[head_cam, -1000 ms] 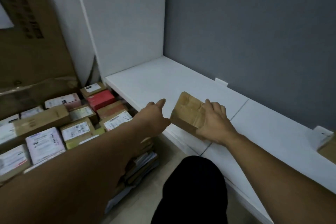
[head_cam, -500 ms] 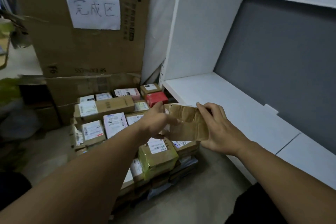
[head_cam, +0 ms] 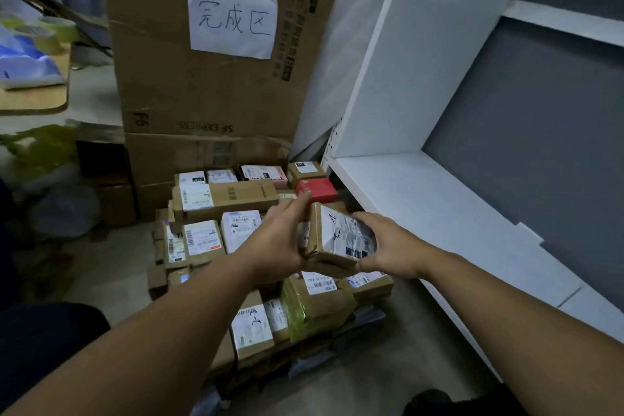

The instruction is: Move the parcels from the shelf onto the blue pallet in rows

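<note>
Stacked cartons (head_cam: 216, 54) fill the background, the upper one bearing a handwritten paper sign (head_cam: 233, 19); half a second ago only part of that wall showed, and a second ago the view was filled by the shelf's grey back panel. To the right stands the white shelf (head_cam: 422, 199), its board bare where it can be seen, and it now sits off to the side instead of straight ahead. Left of the shelf, on the floor, lies the pile of parcels (head_cam: 216, 236), laid in rough rows with labels up; the blue pallet beneath cannot be made out. A red box (head_cam: 317, 189) sits at the far right of the pile, next to the shelf edge.

Over the near right part of the pile, the brown parcel (head_cam: 337, 240) is held in the air, clear of the shelf it was resting on a second ago. It has been turned since the last frame: then its plain brown side faced the camera, now its white label faces up. The left hand (head_cam: 282, 240) presses flat against its left side, and the right hand (head_cam: 388, 247) grips its right side, fingers over the label.
</note>
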